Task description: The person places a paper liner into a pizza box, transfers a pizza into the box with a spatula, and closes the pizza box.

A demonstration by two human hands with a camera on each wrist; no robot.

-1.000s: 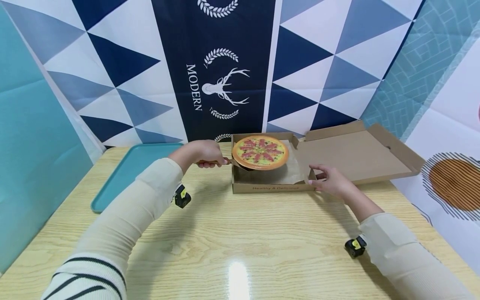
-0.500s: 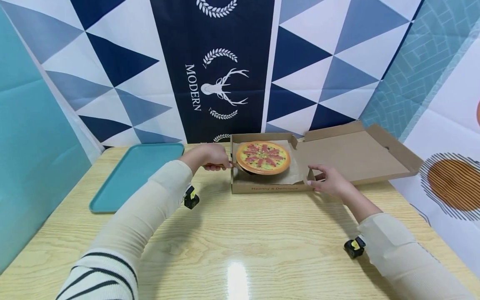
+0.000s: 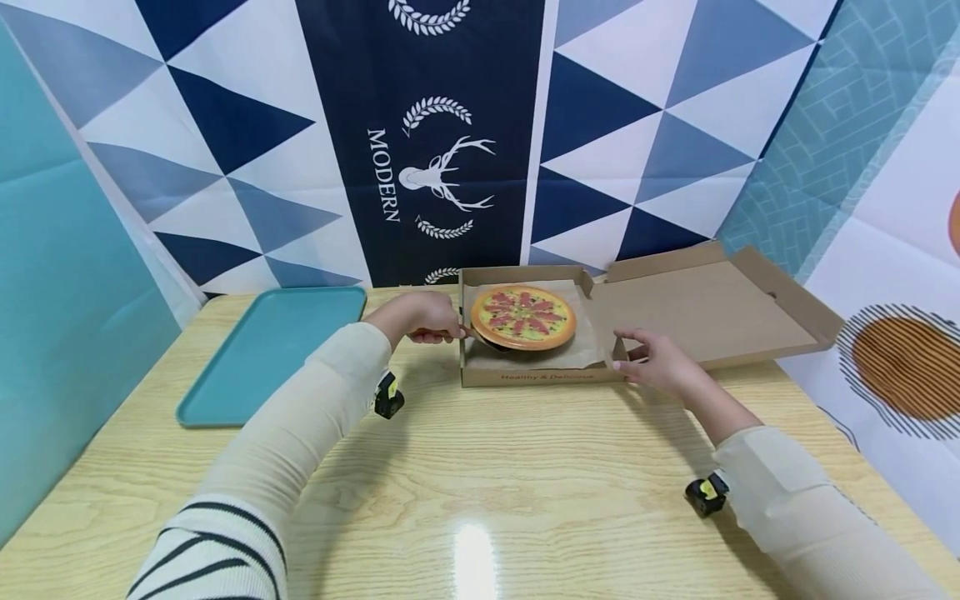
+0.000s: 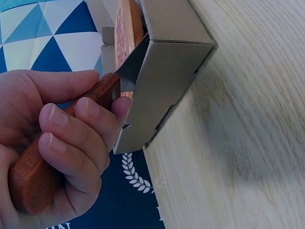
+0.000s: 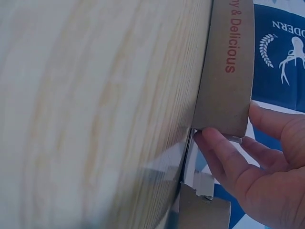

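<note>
Orange-rimmed and yellow-topped, with radiating red strips, the pizza [image 3: 523, 317] rests on a dark blade [image 3: 491, 342] within the open, paper-lined cardboard box [image 3: 480, 377]. Left wrist view: most of a wooden handle [image 4: 32, 183], largely concealed in the head view, with the left grip [image 4: 76, 152] wrapped round it. The right grip [image 3: 654, 360] pinches the box's near right corner.

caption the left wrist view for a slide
Left grip around a wooden handle, its blade reaching into a cardboard box, pizza beyond.

I see the round pizza [image 3: 523, 317] in the open box [image 3: 543, 377], the wood-handled server [image 4: 108, 87] under its left edge.
</note>
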